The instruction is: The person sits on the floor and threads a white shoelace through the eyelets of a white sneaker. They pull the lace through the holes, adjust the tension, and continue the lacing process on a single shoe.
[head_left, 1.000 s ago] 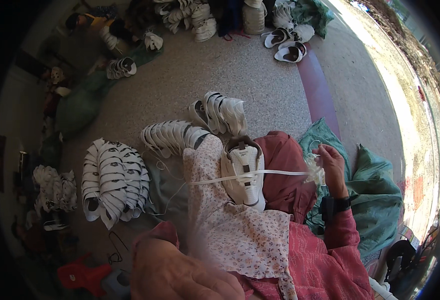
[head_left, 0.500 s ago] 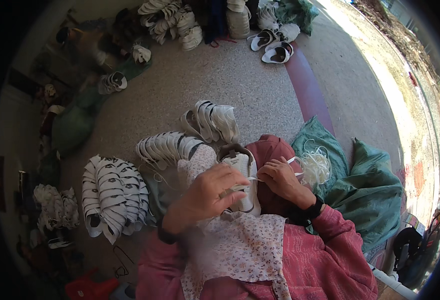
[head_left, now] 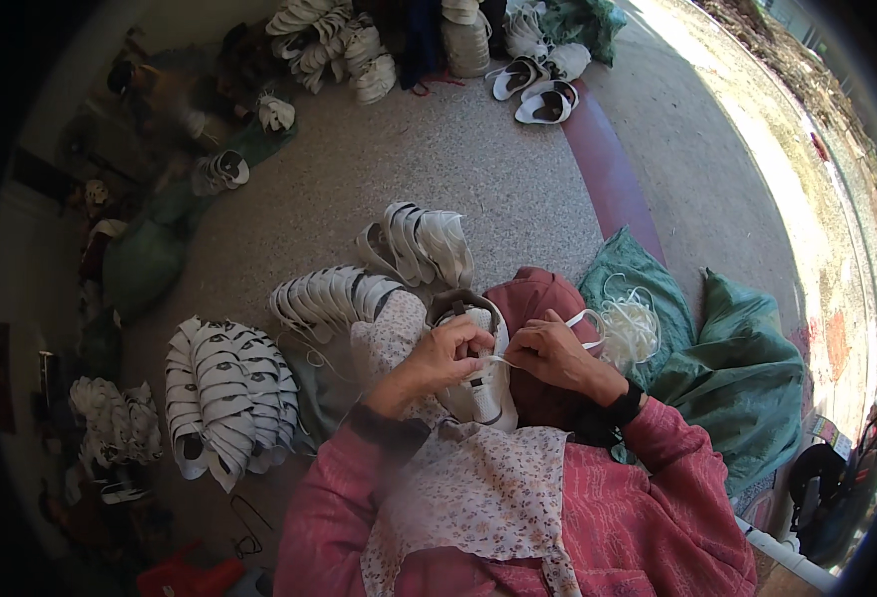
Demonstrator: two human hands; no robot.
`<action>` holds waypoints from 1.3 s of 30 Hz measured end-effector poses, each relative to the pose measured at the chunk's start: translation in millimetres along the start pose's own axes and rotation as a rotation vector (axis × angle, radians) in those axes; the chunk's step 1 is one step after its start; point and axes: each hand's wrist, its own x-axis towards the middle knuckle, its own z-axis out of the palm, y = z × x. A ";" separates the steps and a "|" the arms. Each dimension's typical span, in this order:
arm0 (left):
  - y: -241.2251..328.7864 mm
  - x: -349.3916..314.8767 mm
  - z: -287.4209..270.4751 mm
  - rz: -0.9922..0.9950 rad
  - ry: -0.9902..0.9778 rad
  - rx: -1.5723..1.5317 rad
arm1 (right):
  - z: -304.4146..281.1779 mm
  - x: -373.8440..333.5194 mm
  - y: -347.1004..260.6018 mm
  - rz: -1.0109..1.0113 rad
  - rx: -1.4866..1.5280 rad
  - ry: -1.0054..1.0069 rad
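Observation:
A white shoe upper (head_left: 485,398) with a dark collar lies across my lap, its collar pointing away from me. My left hand (head_left: 446,355) is over its left side, with the fingers pinched on a white shoelace (head_left: 499,359) at the eyelet area. On the right side of the upper, my right hand (head_left: 558,351) pinches the same lace, and a loop of it stands up behind the knuckles. A short stretch of lace spans the gap between the two hands. The fingertips partly cover the eyelets.
A bundle of white laces (head_left: 630,328) rests on a green sack (head_left: 737,388) at my right. Nested shoe uppers stand in rows ahead (head_left: 424,244) and in a stack at left (head_left: 229,393). More uppers (head_left: 548,101) lie far off. A red object (head_left: 190,575) is at lower left.
My left hand has come down and forward from above the upper, and its spread fingers have closed on the lace. My right hand stays pinched on the lace, having barely moved.

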 end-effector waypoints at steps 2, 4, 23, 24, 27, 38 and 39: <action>-3.1 0.0 -1.1 0.004 -0.025 -0.029 | 1.0 0.2 1.8 0.009 0.015 -0.004; -6.5 -1.0 -0.8 0.004 -0.043 -0.073 | 2.2 1.2 1.6 0.023 0.025 0.006; -9.3 -5.5 -0.3 -0.040 -0.113 -0.245 | 7.8 4.0 -14.4 0.259 0.026 -0.015; -13.4 -5.9 0.4 -0.038 -0.112 -0.260 | -1.0 9.6 -16.2 0.261 0.022 -0.064; -14.6 -5.9 -0.6 -0.075 -0.105 -0.255 | -27.6 24.1 -24.3 0.104 0.088 -0.119; -8.0 7.4 1.6 -0.098 -0.013 -0.049 | -28.4 41.1 10.8 -0.192 0.012 -0.279; -7.7 8.2 3.0 -0.124 -0.008 -0.077 | -26.2 39.2 16.2 -0.197 0.026 -0.270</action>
